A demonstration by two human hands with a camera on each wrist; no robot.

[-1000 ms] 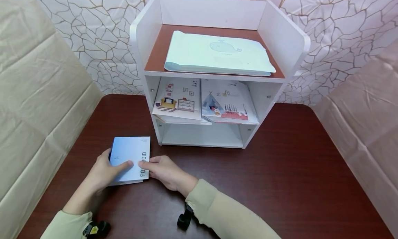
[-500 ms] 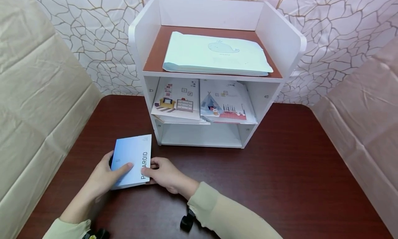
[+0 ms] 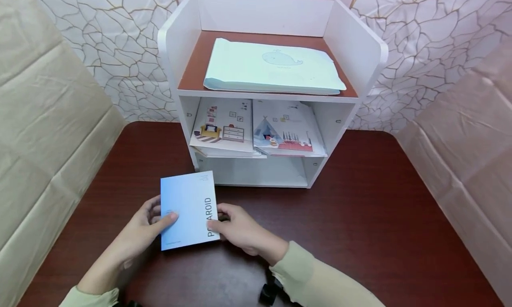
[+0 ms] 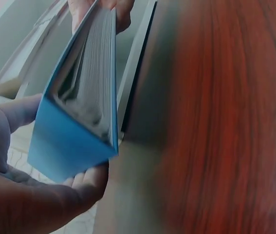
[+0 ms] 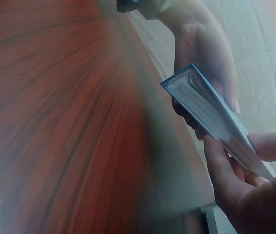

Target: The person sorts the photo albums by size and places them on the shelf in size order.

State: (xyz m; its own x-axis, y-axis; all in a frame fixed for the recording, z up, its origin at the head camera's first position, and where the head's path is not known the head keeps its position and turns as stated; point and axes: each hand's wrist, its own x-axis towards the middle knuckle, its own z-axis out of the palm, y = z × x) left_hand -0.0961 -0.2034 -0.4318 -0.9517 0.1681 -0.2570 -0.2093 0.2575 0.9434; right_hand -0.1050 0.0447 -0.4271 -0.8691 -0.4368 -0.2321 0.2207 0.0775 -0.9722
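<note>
A light blue photo album (image 3: 186, 200) with POLAROID lettering along its right side is held between both hands above the table. At its left edge my left hand (image 3: 138, 233) grips it, thumb on the cover and fingers behind. My right hand (image 3: 244, 231) pinches the lower right edge, its thumb over part of the lettering. In the left wrist view the album's blue spine (image 4: 67, 141) faces that hand, and a thick block of pages (image 4: 91, 68) shows between the covers. From the right wrist, the album (image 5: 215, 114) appears tilted, with both hands around it.
A white shelf unit (image 3: 258, 171) stands just behind the album. Its top bears a pale green packet with a whale drawing (image 3: 276, 69). Two illustrated booklets (image 3: 224, 129) lie side by side on the middle shelf. Dark wood table (image 3: 360, 218) extends to the right.
Both hands have carried the album to the right and raised it toward the head camera. It has turned slightly. The right hand has kept its hold at the right edge.
</note>
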